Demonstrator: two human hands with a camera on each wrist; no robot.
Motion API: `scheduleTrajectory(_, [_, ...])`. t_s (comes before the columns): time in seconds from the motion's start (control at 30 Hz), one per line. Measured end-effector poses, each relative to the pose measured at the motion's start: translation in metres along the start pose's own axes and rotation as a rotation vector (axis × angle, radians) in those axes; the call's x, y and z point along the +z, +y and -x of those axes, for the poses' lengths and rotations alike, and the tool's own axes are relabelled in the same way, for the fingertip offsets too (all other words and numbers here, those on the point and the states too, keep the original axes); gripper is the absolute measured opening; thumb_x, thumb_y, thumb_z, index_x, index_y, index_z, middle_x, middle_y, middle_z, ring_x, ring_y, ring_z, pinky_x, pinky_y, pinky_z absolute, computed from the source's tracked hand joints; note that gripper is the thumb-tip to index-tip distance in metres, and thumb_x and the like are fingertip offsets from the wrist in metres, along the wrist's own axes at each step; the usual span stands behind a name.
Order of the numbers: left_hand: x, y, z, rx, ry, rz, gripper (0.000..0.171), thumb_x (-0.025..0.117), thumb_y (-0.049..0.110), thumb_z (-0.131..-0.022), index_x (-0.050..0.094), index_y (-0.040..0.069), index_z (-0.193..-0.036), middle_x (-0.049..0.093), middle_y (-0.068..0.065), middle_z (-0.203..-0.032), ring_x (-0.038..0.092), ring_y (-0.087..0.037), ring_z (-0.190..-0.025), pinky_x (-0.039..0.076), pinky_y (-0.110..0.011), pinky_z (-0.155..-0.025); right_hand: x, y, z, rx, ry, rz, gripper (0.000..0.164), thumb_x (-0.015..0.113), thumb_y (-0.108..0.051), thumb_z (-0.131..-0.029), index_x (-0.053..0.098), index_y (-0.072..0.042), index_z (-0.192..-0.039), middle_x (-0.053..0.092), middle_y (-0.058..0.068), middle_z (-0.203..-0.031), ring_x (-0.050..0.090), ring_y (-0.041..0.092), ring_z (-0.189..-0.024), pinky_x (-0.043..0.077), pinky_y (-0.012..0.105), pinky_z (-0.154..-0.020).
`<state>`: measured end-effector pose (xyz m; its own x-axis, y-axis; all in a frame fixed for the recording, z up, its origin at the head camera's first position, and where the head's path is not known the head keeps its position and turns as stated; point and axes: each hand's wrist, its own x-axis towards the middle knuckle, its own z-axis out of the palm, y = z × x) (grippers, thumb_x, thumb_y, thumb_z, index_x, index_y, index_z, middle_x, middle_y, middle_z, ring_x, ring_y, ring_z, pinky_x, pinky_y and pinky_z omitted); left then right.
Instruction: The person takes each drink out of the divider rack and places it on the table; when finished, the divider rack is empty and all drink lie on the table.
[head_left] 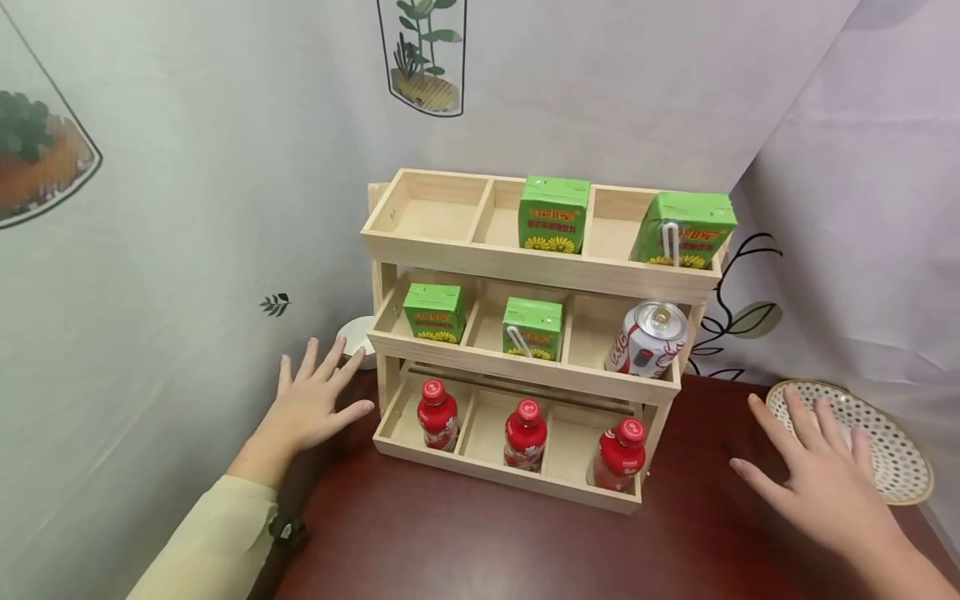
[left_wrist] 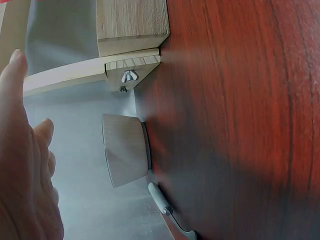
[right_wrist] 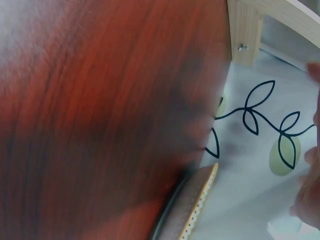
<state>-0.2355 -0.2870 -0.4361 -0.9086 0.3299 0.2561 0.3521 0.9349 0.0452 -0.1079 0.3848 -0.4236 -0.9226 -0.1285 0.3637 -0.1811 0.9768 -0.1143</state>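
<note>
My left hand [head_left: 307, 408] hovers with spread fingers by the left side of a three-tier wooden rack [head_left: 510, 492], holding nothing. On the other side, my right hand [head_left: 825, 479], also spread and bare, overlaps a dotted oval basket [head_left: 903, 454] in the head view. In the rack's top tier, green drink cartons stand in the middle [head_left: 553, 212] and lean at the right [head_left: 690, 229]. The middle tier holds two more cartons, left [head_left: 435, 312] and centre [head_left: 532, 325], plus a silver-white can [head_left: 648, 342] tilted at right. Red bottles [head_left: 438, 417] occupy all three bottom compartments.
A small white bowl [head_left: 358, 340] stands beyond my left fingertips. Near it, the left wrist view shows a tool with a grey handle [left_wrist: 160, 199]. Patterned pale cloth [head_left: 187, 208] rises behind and beside the dark red table [head_left: 450, 542].
</note>
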Motion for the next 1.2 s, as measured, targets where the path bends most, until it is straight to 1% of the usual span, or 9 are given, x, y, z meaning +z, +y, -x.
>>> scheduleTrajectory(0.1, [0.001,0.001,0.001,0.022,0.011,0.073,0.080,0.049,0.067,-0.088,0.026,0.027,-0.154,0.015,-0.010,-0.160,-0.001,-0.043,-0.143,0.003,-0.074,-0.102,0.005,-0.002,-0.002,-0.045,0.109,-0.067,0.085,0.075,-0.044,-0.078,0.036,-0.022,-0.150,0.015,0.011,-0.159,0.003,0.033,-0.146,-0.009,0.056,-0.111])
scheduleTrajectory(0.23, [0.003,0.006,0.001,0.056,0.020,0.227,0.076,0.053,0.055,-0.092,0.026,0.021,-0.154,0.019,-0.016,-0.158,0.014,-0.046,-0.141,0.017,-0.069,-0.103,0.015,-0.012,-0.003,-0.095,0.217,-0.185,0.073,0.079,-0.027,-0.075,0.051,-0.009,-0.140,0.033,0.017,-0.152,0.028,0.037,-0.139,0.010,0.041,-0.116])
scheduleTrajectory(0.37, [0.009,0.013,-0.001,0.030,0.000,0.427,0.077,0.053,0.046,-0.095,0.018,0.013,-0.155,0.023,-0.017,-0.156,0.022,-0.040,-0.140,0.020,-0.060,-0.108,0.030,-0.032,-0.003,-0.074,0.270,-0.282,0.065,0.079,-0.020,-0.075,0.056,-0.005,-0.133,0.050,0.017,-0.139,0.045,0.039,-0.125,0.018,0.027,-0.113])
scheduleTrajectory(0.53, [0.021,0.026,-0.007,-0.005,-0.021,0.663,0.074,0.053,0.037,-0.098,0.012,0.013,-0.156,0.030,-0.016,-0.153,0.029,-0.033,-0.139,0.022,-0.057,-0.109,0.044,-0.061,0.001,-0.016,0.340,-0.406,0.054,0.080,-0.013,-0.074,0.062,-0.007,-0.125,0.062,0.011,-0.118,0.052,0.019,-0.111,0.026,0.008,-0.098])
scheduleTrajectory(0.63, [0.031,0.034,-0.009,-0.026,-0.021,0.754,0.075,0.059,0.032,-0.096,0.015,0.020,-0.155,0.035,-0.013,-0.151,0.035,-0.032,-0.136,0.029,-0.057,-0.106,0.054,-0.079,0.004,-0.013,0.395,-0.543,0.044,0.077,-0.003,-0.075,0.067,-0.006,-0.118,0.064,0.009,-0.110,0.055,0.006,-0.100,0.038,0.007,-0.086])
scheduleTrajectory(0.7, [0.036,0.038,-0.010,-0.038,-0.020,0.791,0.074,0.062,0.030,-0.094,0.019,0.022,-0.155,0.037,-0.013,-0.149,0.038,-0.032,-0.134,0.031,-0.058,-0.104,0.061,-0.090,0.006,-0.029,0.437,-0.662,0.039,0.074,0.006,-0.075,0.068,-0.001,-0.113,0.064,0.012,-0.106,0.057,0.004,-0.092,0.044,0.009,-0.078])
scheduleTrajectory(0.83, [0.041,0.054,-0.010,-0.069,0.018,0.925,0.071,0.067,0.019,-0.091,0.029,0.013,-0.151,0.042,-0.018,-0.144,0.043,-0.036,-0.128,0.035,-0.058,-0.101,0.075,-0.106,0.007,-0.077,0.467,-0.856,0.039,0.069,0.018,-0.073,0.065,0.007,-0.111,0.063,0.022,-0.102,0.062,0.010,-0.083,0.049,0.014,-0.074])
scheduleTrajectory(1.03, [0.044,0.073,-0.007,-0.135,0.091,1.175,0.074,0.067,-0.007,-0.081,0.032,0.000,-0.146,0.043,-0.028,-0.139,0.045,-0.043,-0.122,0.034,-0.056,-0.099,0.091,-0.125,0.006,-0.021,0.428,-0.892,0.051,0.073,0.018,-0.069,0.061,0.005,-0.117,0.065,0.014,-0.103,0.063,0.010,-0.086,0.049,0.015,-0.076])
scheduleTrajectory(1.2, [0.066,0.070,-0.009,-0.239,0.114,1.234,0.084,0.059,-0.017,-0.075,0.031,0.010,-0.149,0.041,-0.021,-0.143,0.042,-0.037,-0.126,0.033,-0.054,-0.101,0.100,-0.142,0.011,0.125,0.419,-0.962,0.055,0.072,0.015,-0.073,0.055,0.004,-0.124,0.062,0.003,-0.106,0.059,0.009,-0.093,0.045,0.016,-0.083])
